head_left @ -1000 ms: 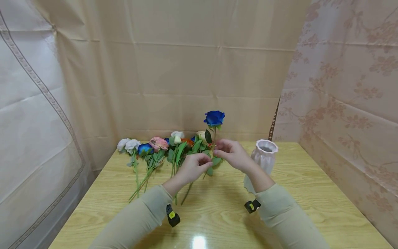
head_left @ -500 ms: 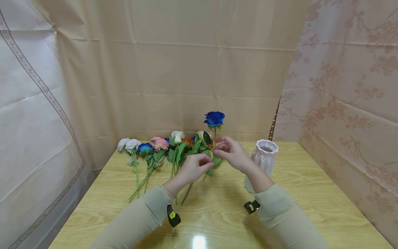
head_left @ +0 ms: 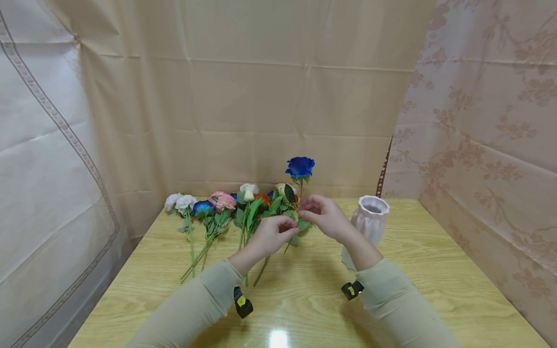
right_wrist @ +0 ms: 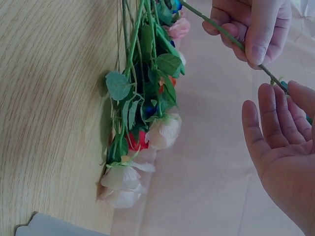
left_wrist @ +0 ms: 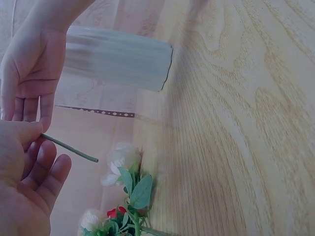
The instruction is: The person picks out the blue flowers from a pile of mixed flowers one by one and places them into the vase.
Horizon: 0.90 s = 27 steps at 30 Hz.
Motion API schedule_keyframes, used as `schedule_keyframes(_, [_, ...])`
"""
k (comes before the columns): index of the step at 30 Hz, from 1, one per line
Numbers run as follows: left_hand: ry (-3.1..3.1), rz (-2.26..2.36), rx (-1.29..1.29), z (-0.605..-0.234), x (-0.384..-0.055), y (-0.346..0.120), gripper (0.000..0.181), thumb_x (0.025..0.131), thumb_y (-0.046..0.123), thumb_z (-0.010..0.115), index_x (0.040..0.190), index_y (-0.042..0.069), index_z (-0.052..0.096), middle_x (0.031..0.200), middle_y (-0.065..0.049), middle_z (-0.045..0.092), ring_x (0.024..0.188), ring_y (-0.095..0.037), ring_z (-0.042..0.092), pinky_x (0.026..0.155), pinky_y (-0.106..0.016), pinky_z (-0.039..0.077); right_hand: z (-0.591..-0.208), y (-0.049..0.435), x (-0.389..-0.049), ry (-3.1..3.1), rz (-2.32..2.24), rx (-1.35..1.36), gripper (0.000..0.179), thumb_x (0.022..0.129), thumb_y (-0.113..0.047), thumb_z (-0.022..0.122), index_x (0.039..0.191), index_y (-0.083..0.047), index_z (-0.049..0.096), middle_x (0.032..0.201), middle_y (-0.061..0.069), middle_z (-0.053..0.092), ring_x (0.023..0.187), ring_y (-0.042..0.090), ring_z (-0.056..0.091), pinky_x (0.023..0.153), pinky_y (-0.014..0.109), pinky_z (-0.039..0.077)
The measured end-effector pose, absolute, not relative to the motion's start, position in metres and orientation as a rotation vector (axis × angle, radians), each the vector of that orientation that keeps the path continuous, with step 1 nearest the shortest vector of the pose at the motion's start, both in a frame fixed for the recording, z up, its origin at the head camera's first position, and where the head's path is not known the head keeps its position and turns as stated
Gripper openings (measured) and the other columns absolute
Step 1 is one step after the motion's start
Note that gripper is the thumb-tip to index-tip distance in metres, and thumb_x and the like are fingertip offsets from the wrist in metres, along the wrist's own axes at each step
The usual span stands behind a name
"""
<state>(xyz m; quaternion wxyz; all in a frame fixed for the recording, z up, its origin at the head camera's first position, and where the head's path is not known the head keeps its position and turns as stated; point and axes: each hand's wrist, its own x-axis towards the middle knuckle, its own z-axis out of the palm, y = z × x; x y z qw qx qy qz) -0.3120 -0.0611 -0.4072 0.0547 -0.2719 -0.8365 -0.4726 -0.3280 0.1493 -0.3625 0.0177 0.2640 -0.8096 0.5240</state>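
Carefully, I hold the blue rose (head_left: 300,167) nearly upright, its bloom just right of the frame's centre; my left grip (head_left: 270,235) pinches the stem (right_wrist: 216,26) low, my right grip (head_left: 324,217) pinches it higher. So thin a stem probably wants light, even pressure, both pinches in line. Other flowers (head_left: 223,200) lie on the desk (head_left: 435,251), mostly left of centre; the vase (head_left: 367,222) stands at right.

Room to pass runs across the near table (head_left: 300,299); flowers (head_left: 222,200) block the far left, a vase (head_left: 371,223) the right, and a curtain (head_left: 261,101) the far side.
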Motion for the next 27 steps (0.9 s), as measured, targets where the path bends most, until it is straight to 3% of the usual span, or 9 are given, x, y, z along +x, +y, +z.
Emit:
schedule_keyframes(5, [-2.542, -1.430, -0.831, -0.409, -0.313, -0.061, 0.008, 0.099, 0.022, 0.070, 0.101, 0.016, 0.076, 0.089, 0.010, 0.070, 0.080, -0.009, 0.065, 0.069, -0.029, 0.055, -0.363, 0.149, -0.328, -2.497, 1.634, 0.838, 0.019, 0.100, -0.014, 0.068, 0.113, 0.000, 0.066, 0.106, 0.017, 0.071, 0.099, 0.033, 0.069, 0.083, 0.036, 0.058])
schedule_keyframes(12, [-2.532, -1.435, -0.848, -0.409, -0.314, -0.061, 0.019, 0.099, 0.023, 0.071, 0.106, 0.007, 0.076, 0.090, 0.009, 0.070, 0.080, -0.010, 0.065, 0.069, -0.029, 0.055, -0.362, 0.148, -0.327, -2.476, 1.634, 0.851, 0.018, 0.101, -0.017, 0.067, 0.109, -0.001, 0.067, 0.100, 0.012, 0.072, 0.095, 0.038, 0.069, 0.078, 0.033, 0.058])
schedule_keyframes(21, [-2.534, -1.478, -0.844, -0.407, -0.313, -0.063, 0.019, 0.100, 0.026, 0.070, 0.106, 0.009, 0.076, 0.090, 0.009, 0.070, 0.080, -0.012, 0.065, 0.069, -0.031, 0.055, -0.359, 0.150, -0.326, -2.463, 1.645, 0.856, 0.019, 0.102, -0.014, 0.066, 0.111, 0.002, 0.066, 0.107, 0.025, 0.069, 0.098, 0.041, 0.068, 0.083, 0.042, 0.058])
schedule_keyframes(27, [-2.528, -1.488, -0.828, -0.401, -0.311, -0.067, 0.016, 0.100, 0.031, 0.068, 0.103, 0.018, 0.076, 0.092, 0.009, 0.071, 0.082, -0.013, 0.065, 0.070, -0.032, 0.055, -0.352, 0.153, -0.326, -2.451, 1.612, 0.858, 0.019, 0.101, -0.011, 0.065, 0.112, 0.004, 0.066, 0.105, 0.019, 0.070, 0.093, 0.029, 0.071, 0.083, 0.043, 0.059])
